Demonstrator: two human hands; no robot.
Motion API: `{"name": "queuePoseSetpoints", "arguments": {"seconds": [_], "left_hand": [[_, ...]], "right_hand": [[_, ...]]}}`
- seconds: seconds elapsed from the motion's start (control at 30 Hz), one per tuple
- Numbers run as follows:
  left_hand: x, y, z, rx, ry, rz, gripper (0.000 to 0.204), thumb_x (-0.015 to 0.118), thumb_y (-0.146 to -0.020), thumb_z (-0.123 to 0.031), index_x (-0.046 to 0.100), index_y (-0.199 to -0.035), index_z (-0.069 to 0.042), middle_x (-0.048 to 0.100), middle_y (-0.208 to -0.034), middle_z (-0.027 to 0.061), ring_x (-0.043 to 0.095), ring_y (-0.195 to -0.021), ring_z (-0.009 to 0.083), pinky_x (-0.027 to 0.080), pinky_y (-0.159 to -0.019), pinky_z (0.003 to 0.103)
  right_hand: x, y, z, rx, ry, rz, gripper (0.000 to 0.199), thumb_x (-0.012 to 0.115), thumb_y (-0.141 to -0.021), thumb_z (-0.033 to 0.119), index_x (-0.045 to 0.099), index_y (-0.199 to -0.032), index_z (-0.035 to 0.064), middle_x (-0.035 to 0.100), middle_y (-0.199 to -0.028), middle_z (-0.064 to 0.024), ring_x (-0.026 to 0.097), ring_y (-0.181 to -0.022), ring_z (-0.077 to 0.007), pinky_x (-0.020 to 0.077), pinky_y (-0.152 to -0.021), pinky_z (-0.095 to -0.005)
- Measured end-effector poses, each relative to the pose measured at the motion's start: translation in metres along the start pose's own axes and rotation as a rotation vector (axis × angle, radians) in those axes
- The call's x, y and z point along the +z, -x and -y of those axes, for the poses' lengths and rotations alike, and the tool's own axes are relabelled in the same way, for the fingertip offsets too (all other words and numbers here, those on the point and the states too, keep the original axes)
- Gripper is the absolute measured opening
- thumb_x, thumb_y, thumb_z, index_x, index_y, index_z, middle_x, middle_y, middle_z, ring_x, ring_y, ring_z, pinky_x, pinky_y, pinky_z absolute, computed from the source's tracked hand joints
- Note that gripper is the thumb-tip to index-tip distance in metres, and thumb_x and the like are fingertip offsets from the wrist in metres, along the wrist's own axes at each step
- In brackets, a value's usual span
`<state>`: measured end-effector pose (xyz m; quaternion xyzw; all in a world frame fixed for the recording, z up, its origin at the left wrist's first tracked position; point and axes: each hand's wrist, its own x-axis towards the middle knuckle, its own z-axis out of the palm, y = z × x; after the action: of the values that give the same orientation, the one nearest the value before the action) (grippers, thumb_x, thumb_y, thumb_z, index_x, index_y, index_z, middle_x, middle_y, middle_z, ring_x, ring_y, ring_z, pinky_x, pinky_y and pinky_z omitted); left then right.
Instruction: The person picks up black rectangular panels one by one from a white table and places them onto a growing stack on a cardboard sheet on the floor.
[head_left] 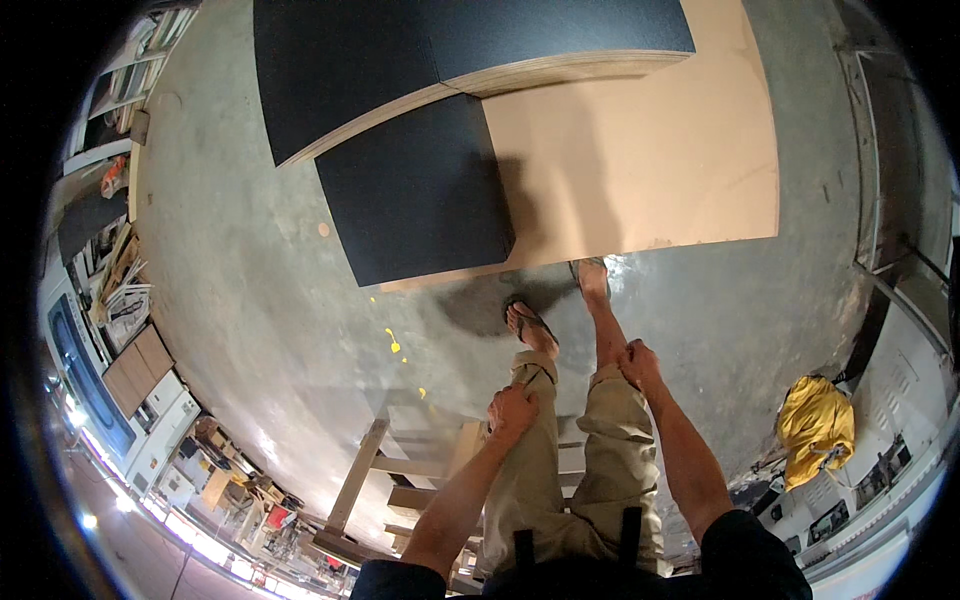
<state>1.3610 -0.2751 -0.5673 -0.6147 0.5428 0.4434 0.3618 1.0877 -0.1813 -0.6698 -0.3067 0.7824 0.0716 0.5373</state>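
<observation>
My left hand (513, 410) is closed at the left leg of my khaki trousers (530, 470), with its fingers curled into the cloth just below the rolled cuff. On the other leg, my right hand (640, 365) makes a fist at the outer edge of the rolled cuff, seemingly pinching the fabric. Beyond my sandalled feet a tan sheet (650, 170) lies on the concrete floor. On it rests a black square panel (410, 190), beside a larger stack of black-faced boards (350, 70) with pale layered edges. Neither hand touches the boards.
Behind me stands a wooden frame (355, 475) with slats. A yellow cloth bundle (817, 430) sits at the right by white equipment. Shelves and wood scraps (125, 265) line the left side. Yellow spots (395, 346) mark the grey floor (250, 240).
</observation>
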Motion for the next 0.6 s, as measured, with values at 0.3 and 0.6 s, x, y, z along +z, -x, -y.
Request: {"name": "queuePoseSetpoints", "arguments": {"seconds": [0.3,0.6], "left_hand": [[0.039,-0.004,0.051,0.114,-0.005,0.015,0.041,0.049,-0.085,-0.036,0.064,-0.097,0.000,0.065,-0.100,0.0240,0.062,-0.096,0.0404,0.049,-0.084,0.051],[0.020,0.011,0.044,0.026,0.060,-0.005,0.040,0.050,-0.085,-0.035,0.062,-0.102,-0.001,0.066,-0.101,0.0217,0.062,-0.096,0.0404,0.049,-0.085,0.051]], "right_hand": [[0.036,0.010,-0.013,-0.125,-0.039,-0.106,0.039,0.059,-0.089,0.036,0.058,-0.105,0.0009,0.066,-0.096,-0.0250,0.064,-0.094,-0.0401,0.0508,-0.081,-0.0467],[0.048,0.013,-0.015,-0.161,-0.022,-0.125,0.058,0.058,-0.087,0.051,0.058,-0.102,-0.0041,0.067,-0.094,-0.0239,0.065,-0.091,-0.0409,0.0515,-0.080,-0.0457]]}}
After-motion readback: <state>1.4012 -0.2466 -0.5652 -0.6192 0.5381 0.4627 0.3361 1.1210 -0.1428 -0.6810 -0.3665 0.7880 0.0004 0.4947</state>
